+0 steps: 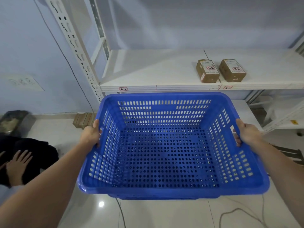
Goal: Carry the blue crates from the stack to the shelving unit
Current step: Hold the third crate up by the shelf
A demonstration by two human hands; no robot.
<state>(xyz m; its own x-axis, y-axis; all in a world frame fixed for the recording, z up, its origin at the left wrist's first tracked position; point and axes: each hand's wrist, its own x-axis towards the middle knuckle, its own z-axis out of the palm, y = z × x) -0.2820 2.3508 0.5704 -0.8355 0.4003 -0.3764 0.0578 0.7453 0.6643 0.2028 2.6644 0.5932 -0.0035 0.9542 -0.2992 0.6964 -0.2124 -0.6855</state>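
Both hands, left (91,134) and right (246,133), had a closed grip on the side rims of the blue crate (166,150) (empty), held before the shelving unit (148,74).

Ahead of both hands, past the far rim of the blue crate (166,145): bare white shelf (148,71), open and wide. Beyond the right hand (246,134): two brown boxes (207,71) side by side on that shelf, blocking its right part. Beyond the left hand (92,134): slotted upright post (79,51) bounding the shelf's left end. Below: cables (238,213) across the floor.
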